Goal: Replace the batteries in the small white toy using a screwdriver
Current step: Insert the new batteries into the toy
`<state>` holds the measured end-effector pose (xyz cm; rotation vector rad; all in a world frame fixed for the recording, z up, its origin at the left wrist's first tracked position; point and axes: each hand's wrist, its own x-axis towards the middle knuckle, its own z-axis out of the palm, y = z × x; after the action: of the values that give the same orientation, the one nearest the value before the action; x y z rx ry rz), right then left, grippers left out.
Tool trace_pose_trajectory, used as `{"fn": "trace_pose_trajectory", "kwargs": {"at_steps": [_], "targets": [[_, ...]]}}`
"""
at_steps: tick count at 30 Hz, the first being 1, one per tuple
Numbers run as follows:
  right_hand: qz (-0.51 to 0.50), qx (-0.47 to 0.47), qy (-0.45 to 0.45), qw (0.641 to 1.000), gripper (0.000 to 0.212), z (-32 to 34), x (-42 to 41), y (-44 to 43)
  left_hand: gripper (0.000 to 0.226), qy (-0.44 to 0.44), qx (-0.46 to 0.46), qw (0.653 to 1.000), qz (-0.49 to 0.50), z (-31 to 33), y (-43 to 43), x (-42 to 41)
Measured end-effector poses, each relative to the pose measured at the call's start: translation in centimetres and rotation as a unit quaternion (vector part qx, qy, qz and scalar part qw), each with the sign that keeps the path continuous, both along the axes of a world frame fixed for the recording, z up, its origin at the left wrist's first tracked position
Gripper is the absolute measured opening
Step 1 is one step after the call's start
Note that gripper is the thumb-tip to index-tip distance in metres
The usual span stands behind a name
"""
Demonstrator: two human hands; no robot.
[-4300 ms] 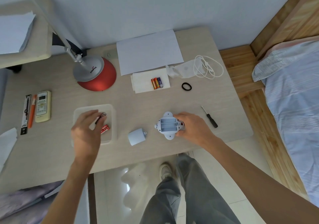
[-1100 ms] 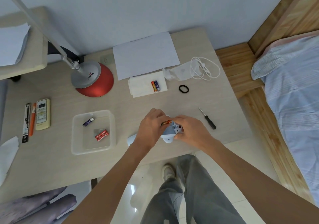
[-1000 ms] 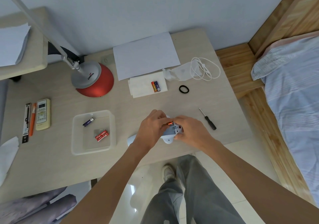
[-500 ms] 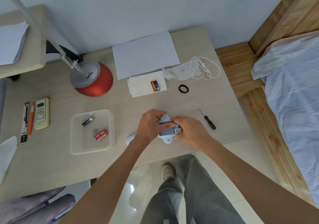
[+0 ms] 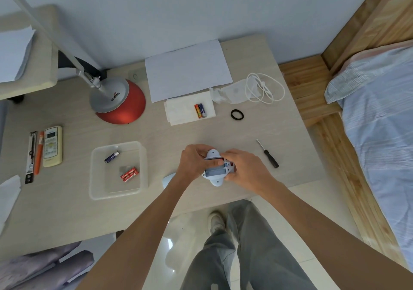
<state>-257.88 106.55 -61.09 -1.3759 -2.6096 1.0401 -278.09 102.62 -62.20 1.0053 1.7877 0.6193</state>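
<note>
The small white toy (image 5: 215, 171) lies near the desk's front edge with its battery bay facing up. My left hand (image 5: 192, 164) grips its left side and my right hand (image 5: 243, 169) grips its right side, fingers over the bay's far end. A bit of red shows under my right fingers. The toy's pale cover (image 5: 168, 179) peeks out behind my left wrist. Two fresh batteries (image 5: 200, 110) rest on a white tissue (image 5: 181, 111). A black-handled screwdriver (image 5: 268, 154) lies to the right of my hands.
A clear plastic tray (image 5: 95, 173) to the left holds a purple battery (image 5: 112, 156) and red batteries (image 5: 129, 174). Behind are a red lamp base (image 5: 125, 108), a paper sheet (image 5: 187, 70), a white cable (image 5: 263, 88) and a black ring (image 5: 237, 114). A remote (image 5: 52, 146) lies far left.
My left hand left the tray, one of three batteries went off the tissue, and that hand joined the right at the toy. In the last second the orange battery has gone down into the bay.
</note>
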Motion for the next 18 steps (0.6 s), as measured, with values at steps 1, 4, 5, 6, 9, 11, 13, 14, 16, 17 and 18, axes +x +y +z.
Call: {"fn": "trace_pose_trajectory", "kwargs": {"at_steps": [1,4,5,6,9,11,13,14,16,17,18], "targets": [[-0.001,0.001,-0.001,1.0,0.048,0.1,0.0,0.0,0.039,-0.003,-0.001,1.0,0.003,0.0,0.0,0.0],[-0.001,-0.001,-0.001,1.0,0.05,0.0,-0.1,0.0,0.04,-0.009,-0.005,1.0,0.01,-0.1,-0.1,0.1],[-0.001,-0.002,-0.001,1.0,0.05,0.0,-0.1,0.0,0.039,-0.009,-0.006,1.0,0.011,-0.1,-0.1,0.1],[0.0,-0.002,0.002,1.0,0.051,-0.1,-0.1,-0.1,0.039,-0.009,-0.007,1.0,0.01,-0.1,-0.1,0.2],[0.001,0.002,-0.002,1.0,0.05,-0.2,0.0,-0.2,0.046,-0.004,-0.019,1.0,-0.004,0.5,0.0,-0.1],[0.003,0.009,-0.005,1.0,0.051,-0.2,0.1,-0.2,0.052,0.01,-0.02,1.0,0.017,1.3,0.3,-0.8],[0.006,0.016,-0.006,1.0,0.052,-0.2,0.1,-0.2,0.047,0.05,0.008,0.997,0.056,2.0,1.0,-1.9],[0.007,0.015,-0.006,1.0,0.052,-0.3,0.1,-0.2,0.045,0.076,0.03,0.994,0.069,2.3,1.6,-2.5],[0.007,0.012,-0.008,1.0,0.053,-0.3,0.2,-0.3,0.047,0.134,0.063,0.987,0.07,2.3,3.2,-3.7],[0.008,0.012,-0.01,1.0,0.054,-0.3,0.1,-0.3,0.05,0.168,0.073,0.981,0.057,2.3,4.1,-4.2],[0.008,0.014,-0.01,1.0,0.054,-0.3,0.2,-0.3,0.056,0.2,0.082,0.976,0.036,2.1,5.2,-4.6]]}}
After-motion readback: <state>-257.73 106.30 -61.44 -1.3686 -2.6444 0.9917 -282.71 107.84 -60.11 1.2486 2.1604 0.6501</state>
